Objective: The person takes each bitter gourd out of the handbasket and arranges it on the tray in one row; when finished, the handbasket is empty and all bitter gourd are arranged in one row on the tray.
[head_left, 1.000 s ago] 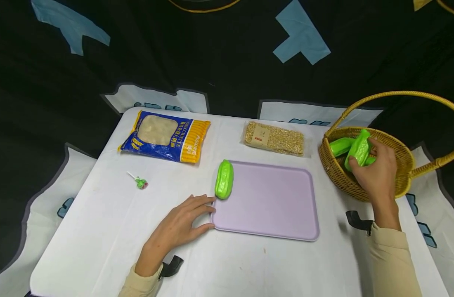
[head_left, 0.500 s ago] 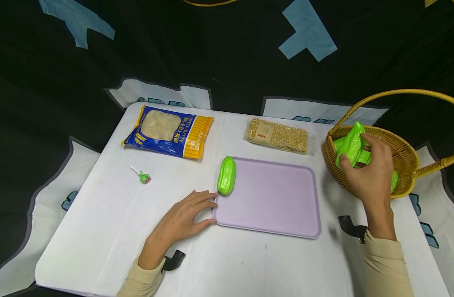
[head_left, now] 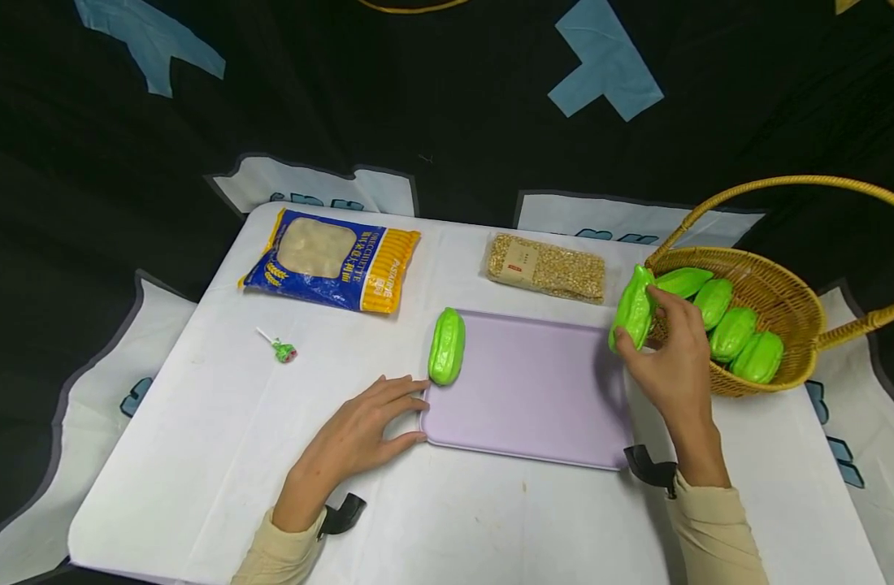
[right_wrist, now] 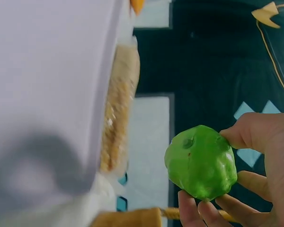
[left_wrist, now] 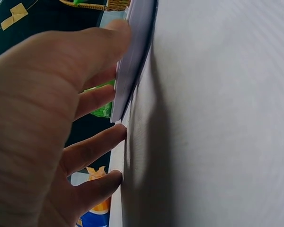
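Observation:
My right hand (head_left: 674, 366) pinches a bright green, ribbed fruit (head_left: 633, 309) between thumb and fingers, raised above the right end of the lilac tray (head_left: 535, 390). End-on, the same green ribbed fruit (right_wrist: 201, 163) fills the grasp in the right wrist view. Another green ribbed fruit (head_left: 446, 347) lies lengthwise along the tray's left edge. Several more green fruits (head_left: 734, 333) sit in the wicker basket (head_left: 791, 305) at the right. My left hand (head_left: 362, 426) rests at the tray's left side, fingers extended; its thumb touches the tray's edge (left_wrist: 135, 52) in the left wrist view.
A blue and yellow pasta bag (head_left: 330, 260) lies at the table's back left, with a small lollipop (head_left: 284, 351) in front of it. Behind the tray lies a clear pack of grain (head_left: 545, 268). The basket's tall handle (head_left: 798, 183) arches over its opening.
My right hand has lifted the green ribbed fruit out of the basket and moved it left toward the tray, uncovering the fruits left inside. My left hand stays at the tray's edge.

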`<state>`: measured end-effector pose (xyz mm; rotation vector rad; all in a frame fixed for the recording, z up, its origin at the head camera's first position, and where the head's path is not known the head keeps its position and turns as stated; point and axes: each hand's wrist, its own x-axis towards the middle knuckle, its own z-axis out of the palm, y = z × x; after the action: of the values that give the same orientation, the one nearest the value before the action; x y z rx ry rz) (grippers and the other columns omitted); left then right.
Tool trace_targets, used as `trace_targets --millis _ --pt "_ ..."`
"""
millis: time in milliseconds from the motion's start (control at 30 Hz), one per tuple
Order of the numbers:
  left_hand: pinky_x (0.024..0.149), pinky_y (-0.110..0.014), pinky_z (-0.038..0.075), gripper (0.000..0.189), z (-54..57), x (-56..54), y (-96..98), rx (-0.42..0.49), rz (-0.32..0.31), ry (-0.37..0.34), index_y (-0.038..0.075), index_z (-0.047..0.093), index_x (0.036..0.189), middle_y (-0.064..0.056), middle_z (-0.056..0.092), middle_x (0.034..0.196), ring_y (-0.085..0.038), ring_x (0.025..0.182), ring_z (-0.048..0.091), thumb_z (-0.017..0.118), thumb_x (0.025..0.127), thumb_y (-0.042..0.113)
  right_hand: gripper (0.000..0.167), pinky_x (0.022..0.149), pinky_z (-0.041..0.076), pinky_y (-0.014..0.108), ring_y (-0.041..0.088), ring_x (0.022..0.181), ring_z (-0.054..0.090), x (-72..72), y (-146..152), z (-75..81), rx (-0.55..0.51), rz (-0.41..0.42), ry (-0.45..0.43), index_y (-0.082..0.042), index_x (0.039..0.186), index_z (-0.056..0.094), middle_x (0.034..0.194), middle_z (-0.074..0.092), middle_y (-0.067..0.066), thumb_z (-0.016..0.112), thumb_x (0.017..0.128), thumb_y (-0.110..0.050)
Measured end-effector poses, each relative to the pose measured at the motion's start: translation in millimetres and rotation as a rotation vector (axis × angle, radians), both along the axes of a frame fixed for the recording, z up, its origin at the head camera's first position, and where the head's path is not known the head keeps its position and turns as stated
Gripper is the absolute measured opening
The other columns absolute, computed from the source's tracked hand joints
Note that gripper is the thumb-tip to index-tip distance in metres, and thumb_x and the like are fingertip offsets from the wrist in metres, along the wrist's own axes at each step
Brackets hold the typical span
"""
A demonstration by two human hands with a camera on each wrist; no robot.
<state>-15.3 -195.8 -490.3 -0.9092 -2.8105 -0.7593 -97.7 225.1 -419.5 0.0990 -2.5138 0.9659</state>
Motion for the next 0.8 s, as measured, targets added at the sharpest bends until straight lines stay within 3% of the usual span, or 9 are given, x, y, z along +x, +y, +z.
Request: trace_targets --millis 100,133,200,267,333,367,800 --pt "0.124 -0.057 0.044 0.04 0.3 0.6 -0.7 0.0 -0.001 0.009 0.014 0.079 0.123 -0.004 0.065 0.15 -0.032 0.141 0.059 0.089 0.091 0.035 0.07 0.076 0.044 -0.001 0.046 0.118 0.062 1.1 -10.9 -9.0 -0.022 0.062 -0.011 0.001 0.15 0.057 0.142 0.055 0.029 0.084 0.086 -0.004" --pt "0.123 -0.057 0.045 0.04 0.3 0.7 -1.0 0.0 -0.001 0.011 0.014 0.079 0.122 -0.004 0.065 0.15 -0.032 0.141 0.059 0.089 0.091 0.036 0.07 0.077 0.05 0.003 0.047 0.119 0.062 1.2 -14.8 -11.6 -0.022 0.077 -0.016 0.002 0.15 0.056 0.142 0.055 0.03 0.084 0.086 -0.003" --pt "0.124 -0.057 0.045 0.039 1.2 0.8 -1.5 0.001 -0.001 0.01 0.015 0.079 0.122 -0.004 0.065 0.15 -0.031 0.141 0.059 0.089 0.091 0.036 0.07 0.079 0.06 0.016 0.047 0.122 0.062 1.5 -22.4 -16.4 -0.022 0.105 -0.028 0.004 0.149 0.056 0.143 0.053 0.031 0.084 0.085 -0.002" --pt "0.124 -0.056 0.045 0.039 1.1 0.6 -1.6 0.001 -0.001 0.014 0.015 0.079 0.122 -0.004 0.066 0.15 -0.031 0.141 0.06 0.089 0.091 0.036 0.07 0.08 0.066 0.036 0.047 0.123 0.062 1.5 -29.5 -20.1 -0.013 0.122 -0.037 0.005 0.148 0.056 0.144 0.053 0.031 0.085 0.085 -0.003" --pt "0.123 -0.057 0.045 0.039 0.7 0.0 -1.2 0.001 -0.003 0.018 0.014 0.079 0.122 -0.004 0.066 0.15 -0.031 0.141 0.06 0.089 0.091 0.037 0.07 0.08 0.066 0.054 0.046 0.124 0.061 1.5 -35.8 -23.2 -0.008 0.136 -0.045 0.005 0.148 0.056 0.144 0.052 0.032 0.085 0.085 -0.004" --pt "0.124 -0.056 0.045 0.039 0.8 -0.4 -1.0 0.001 -0.004 0.019 0.014 0.079 0.122 -0.004 0.065 0.15 -0.031 0.141 0.06 0.088 0.091 0.037 0.069 0.08 0.066 0.056 0.046 0.125 0.061 1.5 -39.0 -24.5 -0.011 0.147 -0.052 0.005 0.148 0.056 0.145 0.052 0.032 0.085 0.085 -0.004" --pt "0.124 -0.056 0.044 0.038 1.5 -0.1 0.9 0.014 0.003 0.003 0.015 0.079 0.121 -0.004 0.066 0.149 -0.031 0.141 0.059 0.088 0.091 0.035 0.069 0.08 0.066 0.048 0.041 0.122 0.06 12.9 -72.7 -41.8 -0.01 0.242 -0.183 -0.003 0.151 0.058 0.145 0.053 0.025 0.085 0.088 -0.01"
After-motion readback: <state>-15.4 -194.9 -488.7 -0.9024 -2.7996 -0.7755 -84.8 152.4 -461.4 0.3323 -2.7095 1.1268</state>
